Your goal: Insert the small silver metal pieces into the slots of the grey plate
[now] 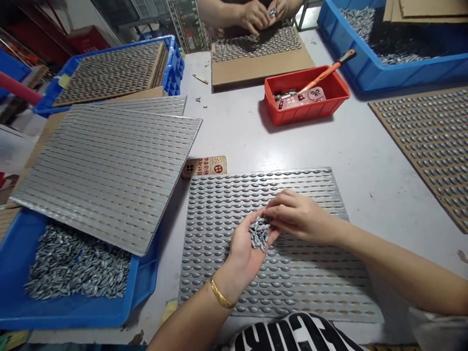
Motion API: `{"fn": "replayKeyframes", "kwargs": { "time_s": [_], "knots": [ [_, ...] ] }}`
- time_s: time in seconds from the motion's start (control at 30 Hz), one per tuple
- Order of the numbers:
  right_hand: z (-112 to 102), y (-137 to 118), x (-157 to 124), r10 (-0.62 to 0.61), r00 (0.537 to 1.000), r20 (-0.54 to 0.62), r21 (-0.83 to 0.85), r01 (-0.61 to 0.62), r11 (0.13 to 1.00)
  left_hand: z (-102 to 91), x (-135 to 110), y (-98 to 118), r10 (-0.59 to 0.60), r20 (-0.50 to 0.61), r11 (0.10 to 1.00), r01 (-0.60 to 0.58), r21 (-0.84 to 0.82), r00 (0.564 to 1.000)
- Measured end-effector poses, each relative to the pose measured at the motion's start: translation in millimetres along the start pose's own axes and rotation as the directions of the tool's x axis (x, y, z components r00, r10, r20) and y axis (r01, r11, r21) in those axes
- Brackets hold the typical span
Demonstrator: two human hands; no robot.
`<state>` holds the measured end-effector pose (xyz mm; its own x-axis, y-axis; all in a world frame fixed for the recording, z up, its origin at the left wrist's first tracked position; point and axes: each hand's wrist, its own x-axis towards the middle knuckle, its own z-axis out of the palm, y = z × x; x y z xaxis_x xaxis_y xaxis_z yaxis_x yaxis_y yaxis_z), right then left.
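My left hand (245,246) is cupped palm up around a small pile of grey, spindle-shaped metal pieces (259,234). At its fingertips, my right hand (298,217) has thumb and fingers pinched together; whatever is between them is hidden. Both hands are over a grey ridged board (321,282) lying on the table. Rows of the same metal pieces sit on the left and middle of this board and along its top row, while bare slots show on its right part.
Left, a blue bin (142,287) holds loose pieces beneath stacked grey boards (109,165). A patterned phone-like item (210,165) lies behind my board. Farther back are a red tray (307,114) with an orange-handled tool (325,73), a co-worker's hands (259,17), and a large blue bin (365,73).
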<state>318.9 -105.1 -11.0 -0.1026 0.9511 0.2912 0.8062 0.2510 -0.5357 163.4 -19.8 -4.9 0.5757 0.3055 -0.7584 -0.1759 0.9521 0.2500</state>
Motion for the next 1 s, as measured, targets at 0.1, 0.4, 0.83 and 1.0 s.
{"fn": "replayKeyframes", "kwargs": {
  "time_s": [0.1,0.4,0.83,1.0],
  "knots": [
    [7,-8,-6,-0.059,0.998,-0.016,-0.125,0.056,0.991,-1.1,1,-2,-0.009,0.022,1.0,0.01,-0.009,1.0],
    [8,-3,-10,0.003,1.0,0.001,-0.135,-0.003,0.991,-3.0,3,-3,-0.033,0.034,0.999,0.033,0.016,0.999],
    [24,81,7,0.093,0.97,-0.225,-0.368,-0.172,0.914,1.1,-6,4,-0.091,-0.048,0.993,0.094,0.067,0.995],
    [23,79,5,0.094,0.984,-0.149,-0.429,-0.15,0.891,0.7,-4,4,-0.092,-0.058,0.992,0.096,0.076,0.994]
  ]
}}
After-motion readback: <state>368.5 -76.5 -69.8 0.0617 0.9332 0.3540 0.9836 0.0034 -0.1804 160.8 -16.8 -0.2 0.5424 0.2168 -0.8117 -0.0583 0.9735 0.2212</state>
